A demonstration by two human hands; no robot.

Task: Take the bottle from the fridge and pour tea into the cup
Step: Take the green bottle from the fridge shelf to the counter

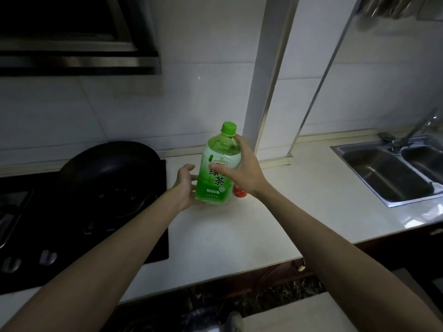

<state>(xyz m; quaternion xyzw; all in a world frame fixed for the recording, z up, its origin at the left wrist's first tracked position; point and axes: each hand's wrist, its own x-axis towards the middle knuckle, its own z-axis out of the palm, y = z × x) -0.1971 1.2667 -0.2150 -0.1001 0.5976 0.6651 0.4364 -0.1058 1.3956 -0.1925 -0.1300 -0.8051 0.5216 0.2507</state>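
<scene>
Head view: the clear plastic green-tea bottle (213, 188) with its green label hangs slightly tilted above the white bench (239, 236), well left of the steel sink (388, 173). The right hand (242, 173) grips its shoulder and the left hand (185, 185) cups its base. The green cap (229, 128) is on. A small red cup (239, 192) on the sink side is mostly hidden, so a blind pour from the heavy bottle may miss or topple it.

Red-orange object (240, 192) mostly hidden behind green tea bottle (217, 171) and right hand (242, 168), identity unclear; left hand (185, 185) fingers concealed behind bottle; sink (374, 168) cut by right edge; hanging utensils (393, 6) blurred.
</scene>
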